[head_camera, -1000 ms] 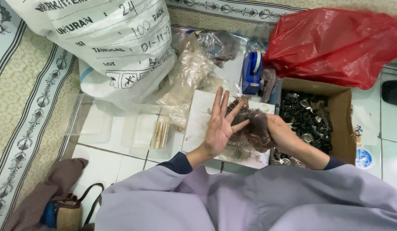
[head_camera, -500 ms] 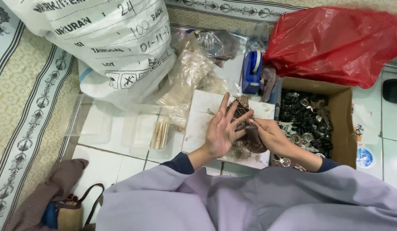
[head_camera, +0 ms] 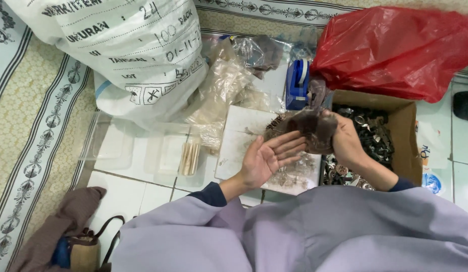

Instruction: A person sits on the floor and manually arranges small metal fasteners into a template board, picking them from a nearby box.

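On a tiled floor beside a patterned mat, I sit with my right hand (head_camera: 345,138) closed around a small clear bag (head_camera: 314,130) stuffed with dark little metal pieces, held just above a white board (head_camera: 244,136). My left hand (head_camera: 266,158) is flat and open, palm up, fingers spread, holding nothing; its fingertips reach just under the bag, though I cannot tell whether they touch it. The bag looks full, so by my reckoning this one is nearly made up. A scatter of loose pieces (head_camera: 294,176) lies on the board below my hands, not yet gathered. To my right the cardboard box (head_camera: 405,131) holds a heap of the same dark parts, so a good deal appears left to pack. A blue tape dispenser (head_camera: 297,83) stands just beyond the board, with a pile of empty clear bags (head_camera: 224,95) beside it. A large white printed sack (head_camera: 123,50) and a red plastic bag (head_camera: 395,50) lie farther off, and shallow clear trays (head_camera: 113,146) rest on the tiles to my left.
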